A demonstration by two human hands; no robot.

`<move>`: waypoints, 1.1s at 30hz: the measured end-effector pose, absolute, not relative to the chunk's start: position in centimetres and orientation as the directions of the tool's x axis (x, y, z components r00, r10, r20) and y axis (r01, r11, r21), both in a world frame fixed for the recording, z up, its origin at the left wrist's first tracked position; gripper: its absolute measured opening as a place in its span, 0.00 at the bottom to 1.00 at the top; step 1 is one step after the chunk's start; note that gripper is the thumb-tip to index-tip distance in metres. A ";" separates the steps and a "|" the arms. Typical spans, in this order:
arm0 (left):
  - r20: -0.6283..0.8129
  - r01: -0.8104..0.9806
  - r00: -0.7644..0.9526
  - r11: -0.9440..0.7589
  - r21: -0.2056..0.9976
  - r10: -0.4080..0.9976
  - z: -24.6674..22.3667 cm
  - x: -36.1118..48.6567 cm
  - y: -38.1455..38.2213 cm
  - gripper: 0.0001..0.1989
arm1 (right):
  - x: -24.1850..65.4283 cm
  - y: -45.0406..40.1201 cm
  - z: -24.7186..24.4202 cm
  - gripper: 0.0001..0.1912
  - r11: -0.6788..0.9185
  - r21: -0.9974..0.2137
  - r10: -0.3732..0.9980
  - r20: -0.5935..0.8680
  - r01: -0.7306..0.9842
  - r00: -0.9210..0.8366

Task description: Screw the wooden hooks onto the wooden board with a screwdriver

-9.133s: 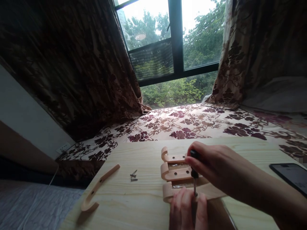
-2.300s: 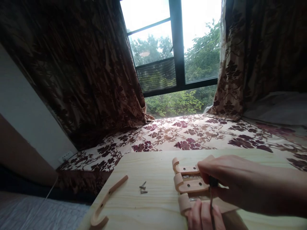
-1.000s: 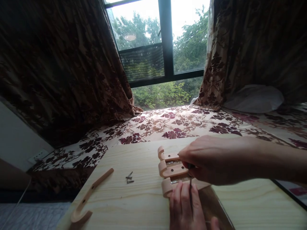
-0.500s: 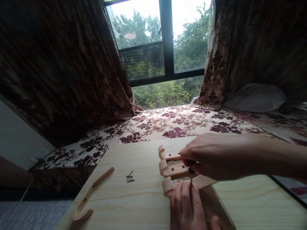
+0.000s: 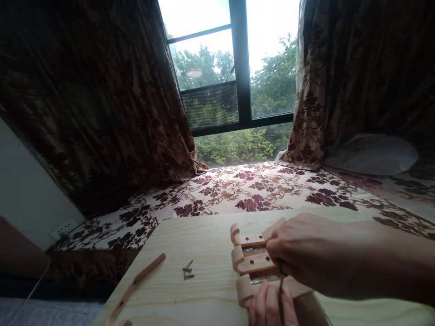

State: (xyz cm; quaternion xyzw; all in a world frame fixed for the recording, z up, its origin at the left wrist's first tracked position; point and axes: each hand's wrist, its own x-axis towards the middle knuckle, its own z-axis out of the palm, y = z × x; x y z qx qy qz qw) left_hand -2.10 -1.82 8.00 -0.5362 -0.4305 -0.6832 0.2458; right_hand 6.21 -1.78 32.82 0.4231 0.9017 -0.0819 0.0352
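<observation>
My right hand [image 5: 302,260] is closed around a screwdriver [image 5: 281,301], whose handle is mostly hidden in the fist. The thin shaft runs down to my left hand [image 5: 270,308]; the tip is out of sight. My left fingers hold the nearest wooden hook [image 5: 244,290] from the near side, partly covering it. Beyond it, a middle wooden hook [image 5: 256,261] and a far wooden hook [image 5: 249,239] lie side by side, each showing dark screw heads. All three sit across a brown board [image 5: 263,275] with a clear plastic film.
A loose wooden hook [image 5: 136,283] lies at left on the pale wooden tabletop [image 5: 200,235]. Several screws [image 5: 188,270] are piled between it and the board. Behind stand a flower-patterned cloth surface [image 5: 238,185], curtains and a window; a white bag [image 5: 372,154] rests at right.
The view has tilted up slightly, so everything sits lower in the picture. My right hand has turned a little on the screwdriver; my left hand stays at the nearest hook.
</observation>
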 end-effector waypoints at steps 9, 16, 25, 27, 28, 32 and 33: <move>0.938 0.743 -0.147 -0.591 0.314 0.314 8.6 -3.9 -3.9 0.28 | 6.4 -1.9 32.9 0.10 0.565 -0.109 0.798 -0.178 0.818 -0.575; 0.899 0.692 -0.087 -0.622 0.365 0.430 10.0 -5.0 -5.0 0.24 | 6.7 -2.1 33.3 0.09 0.605 -0.059 0.773 -0.198 0.794 -0.603; 0.887 0.686 -0.053 -0.629 0.367 0.460 10.5 -5.4 -5.3 0.24 | 6.0 -1.9 33.5 0.08 0.586 0.017 0.795 -0.208 0.810 -0.570; 0.896 0.686 -0.079 -0.628 0.368 0.438 10.1 -5.2 -4.9 0.24 | 6.0 -1.9 33.8 0.07 0.562 0.034 0.815 -0.190 0.826 -0.547; 0.906 0.687 -0.093 -0.632 0.358 0.412 9.8 -5.0 -4.7 0.24 | 6.0 -1.8 34.0 0.06 0.558 0.037 0.820 -0.179 0.829 -0.544; 0.932 0.699 -0.129 -0.635 0.328 0.340 8.7 -4.4 -3.8 0.27 | 5.7 -1.9 34.4 0.05 0.601 0.008 0.785 -0.193 0.799 -0.589; 0.931 0.703 -0.134 -0.630 0.330 0.338 8.6 -4.3 -3.7 0.26 | 5.6 -1.9 34.3 0.05 0.610 -0.005 0.774 -0.212 0.792 -0.597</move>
